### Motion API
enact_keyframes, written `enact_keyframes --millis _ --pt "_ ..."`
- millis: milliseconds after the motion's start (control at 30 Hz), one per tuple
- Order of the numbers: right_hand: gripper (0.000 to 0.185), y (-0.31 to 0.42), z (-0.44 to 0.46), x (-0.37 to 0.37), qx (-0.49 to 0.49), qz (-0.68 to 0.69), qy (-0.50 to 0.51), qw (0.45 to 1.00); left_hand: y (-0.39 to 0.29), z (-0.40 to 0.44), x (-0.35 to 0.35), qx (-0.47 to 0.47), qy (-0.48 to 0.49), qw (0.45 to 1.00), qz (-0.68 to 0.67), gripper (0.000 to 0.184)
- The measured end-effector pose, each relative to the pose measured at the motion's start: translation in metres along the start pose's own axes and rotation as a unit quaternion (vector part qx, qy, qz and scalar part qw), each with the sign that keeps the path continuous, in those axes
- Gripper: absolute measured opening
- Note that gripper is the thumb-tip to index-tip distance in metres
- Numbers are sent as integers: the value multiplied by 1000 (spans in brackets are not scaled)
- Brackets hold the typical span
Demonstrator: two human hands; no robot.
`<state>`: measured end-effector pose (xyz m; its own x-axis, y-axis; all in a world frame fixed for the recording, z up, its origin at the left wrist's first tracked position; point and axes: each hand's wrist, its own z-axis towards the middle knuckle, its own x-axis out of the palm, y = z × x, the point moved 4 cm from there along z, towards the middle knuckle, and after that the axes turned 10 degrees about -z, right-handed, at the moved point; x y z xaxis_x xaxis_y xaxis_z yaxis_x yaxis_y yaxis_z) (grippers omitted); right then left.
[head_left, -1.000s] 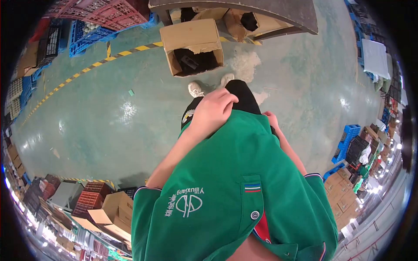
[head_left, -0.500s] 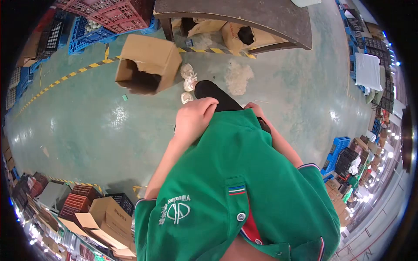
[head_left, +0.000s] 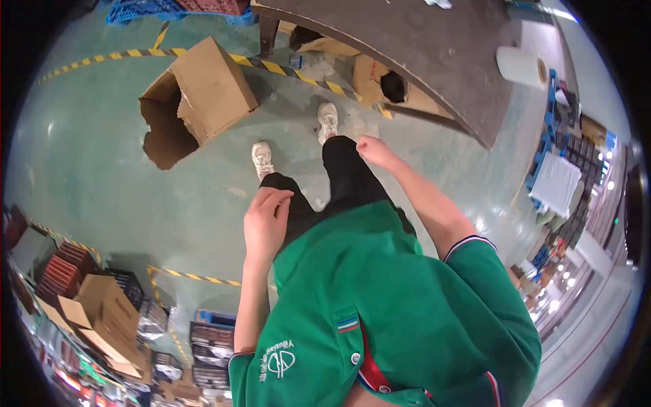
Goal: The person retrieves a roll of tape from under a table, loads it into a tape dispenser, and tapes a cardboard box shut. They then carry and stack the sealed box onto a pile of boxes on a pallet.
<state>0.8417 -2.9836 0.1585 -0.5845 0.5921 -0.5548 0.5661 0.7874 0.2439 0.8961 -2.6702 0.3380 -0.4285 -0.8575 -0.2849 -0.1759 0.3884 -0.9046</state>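
The person stands with one shoe (head_left: pixel 328 121) ahead of the other. The left hand (head_left: pixel 264 220) hangs by the black pants (head_left: pixel 352 169), its fingers bent; I see nothing in it, but I can't tell how tightly it is closed. The right hand (head_left: pixel 375 152) is curled into a fist near the right knee, with nothing poking out.

The box (head_left: pixel 215 88) sits on the floor in front, to the left, well apart from both hands. Its torn side faces away from the feet. To walk well here, I think the feet should stay clear of the box, and the right arm should mind the table (head_left: pixel 441 54).

The floor (head_left: pixel 102 163) is green and a bit shiny, with yellow and black tape (head_left: pixel 274 66) across it. Brown boxes (head_left: pixel 369 80) sit under the table, and a white roll (head_left: pixel 519 66) lies by its far edge. Behind, on the left, are red crates (head_left: pixel 64 271).
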Motion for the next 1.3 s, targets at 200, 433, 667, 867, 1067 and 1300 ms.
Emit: enact_keyframes --millis 200,433,667,867,1067,1300 --pt "23 19 150 -50 -94 -203 17 975 72 87 91 17 13 1000 5 9" --pt "34 83 297 -38 -285 -428 -174 840 216 182 158 77 50 991 100 9" --pt "18 108 428 -47 -165 -661 -235 693 326 247 190 166 82 957 221 7" --pt "16 21 463 -34 -174 -669 -259 675 390 284 208 263 128 917 270 6" --pt "10 -26 404 -8 -279 -635 -224 684 406 267 242 257 220 909 244 4" --pt "17 19 337 -96 -281 -519 -354 726 356 276 225 312 147 905 247 8"
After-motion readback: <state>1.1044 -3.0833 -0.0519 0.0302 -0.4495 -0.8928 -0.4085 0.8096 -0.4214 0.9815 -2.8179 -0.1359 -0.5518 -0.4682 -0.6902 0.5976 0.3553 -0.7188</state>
